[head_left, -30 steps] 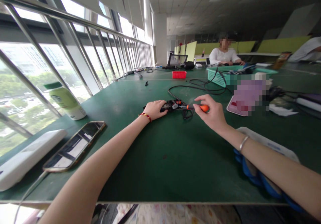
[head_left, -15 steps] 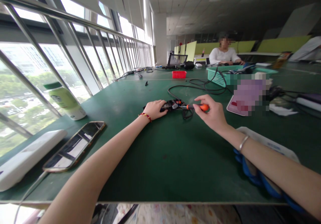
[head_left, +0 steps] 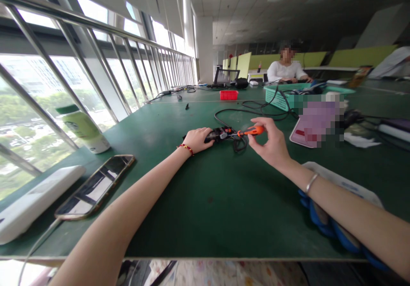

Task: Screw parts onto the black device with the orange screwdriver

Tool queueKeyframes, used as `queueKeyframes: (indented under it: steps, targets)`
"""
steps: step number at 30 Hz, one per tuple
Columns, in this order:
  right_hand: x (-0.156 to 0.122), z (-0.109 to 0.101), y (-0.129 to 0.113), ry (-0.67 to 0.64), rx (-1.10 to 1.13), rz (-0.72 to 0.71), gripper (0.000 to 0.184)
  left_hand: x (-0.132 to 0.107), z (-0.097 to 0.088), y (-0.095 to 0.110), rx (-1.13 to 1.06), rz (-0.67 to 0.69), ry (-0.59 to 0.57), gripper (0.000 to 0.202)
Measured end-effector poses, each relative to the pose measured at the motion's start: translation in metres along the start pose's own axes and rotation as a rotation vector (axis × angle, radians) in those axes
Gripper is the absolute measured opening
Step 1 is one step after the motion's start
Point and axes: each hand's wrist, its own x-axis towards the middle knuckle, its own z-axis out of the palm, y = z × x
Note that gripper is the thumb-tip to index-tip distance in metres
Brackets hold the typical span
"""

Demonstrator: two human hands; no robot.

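Note:
My left hand presses down on a small black device with red parts that lies on the green table. My right hand pinches an orange-handled screwdriver, its tip at the device's right end and its handle tilted slightly upward. A black cable loops away from the device toward the far right.
A phone, a white flat box and a green-capped bottle lie at the left by the window railing. A white tray with blue cloth sits under my right forearm. Farther off are a teal basket, a red box and a seated person.
My right hand has lifted the screwdriver's handle a little, so it now tilts up from the device. My left hand has stayed put.

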Motion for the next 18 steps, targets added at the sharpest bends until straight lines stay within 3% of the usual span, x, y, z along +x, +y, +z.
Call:
queueKeyframes:
  steps: [5,11,15,18]
  targets:
    - [-0.0005,0.0001,0.0005,-0.113,-0.073,0.08,0.016,0.0,0.0007,-0.0005,0.002,0.003,0.01,0.036]
    - [0.0006,0.0008,0.0022,0.023,-0.048,-0.024,0.032,-0.0002,0.001,-0.001,0.007,0.007,0.016,0.036]
    - [0.0008,0.0011,0.0028,-0.036,-0.101,-0.004,0.014,0.0002,0.001,-0.0012,0.008,0.006,0.013,0.036]
    - [0.0008,0.0012,0.0027,-0.009,-0.095,-0.015,0.019,0.0003,0.0016,-0.0014,0.009,0.011,0.022,0.035]
